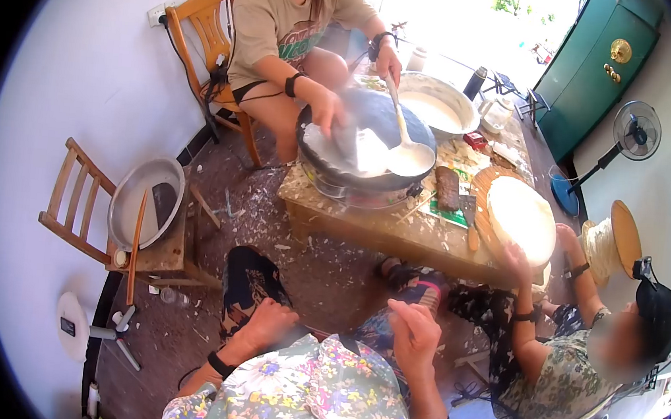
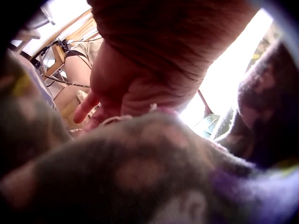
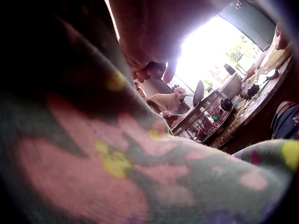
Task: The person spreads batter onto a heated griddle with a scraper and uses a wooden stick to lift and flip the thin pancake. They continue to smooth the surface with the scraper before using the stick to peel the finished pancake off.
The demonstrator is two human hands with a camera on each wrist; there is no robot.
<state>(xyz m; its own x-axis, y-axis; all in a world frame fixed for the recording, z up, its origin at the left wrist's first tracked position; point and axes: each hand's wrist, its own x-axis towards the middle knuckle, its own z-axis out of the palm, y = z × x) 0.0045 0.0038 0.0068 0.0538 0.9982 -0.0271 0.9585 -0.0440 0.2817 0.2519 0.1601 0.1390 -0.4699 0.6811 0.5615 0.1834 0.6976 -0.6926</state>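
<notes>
My left hand point(image 1: 268, 325) lies over the left thigh, fingers loosely curled around nothing. Raised above the other knee, my right hand point(image 1: 415, 335) has relaxed, bent fingers and holds nothing. Patterned cloth fills much of both wrist views, with the left hand point(image 2: 140, 79) and right hand point(image 3: 152, 39) above it. Ahead, a dark round pan point(image 1: 321, 148) with white batter sits on a cooker point(image 1: 361, 196). Across from me a person grips a ladle point(image 1: 412, 159) over it. At right, another person's hands touch a stack of round pale sheets point(image 1: 522, 222).
The low table point(image 1: 335, 213) also carries a batter basin point(image 1: 458, 128), a spatula point(image 1: 472, 221) and a round wooden board point(image 1: 488, 177). At left, a metal basin point(image 1: 121, 223) stands on a wooden chair point(image 1: 77, 199). A fan point(image 1: 636, 130) stands at right; scraps litter the floor.
</notes>
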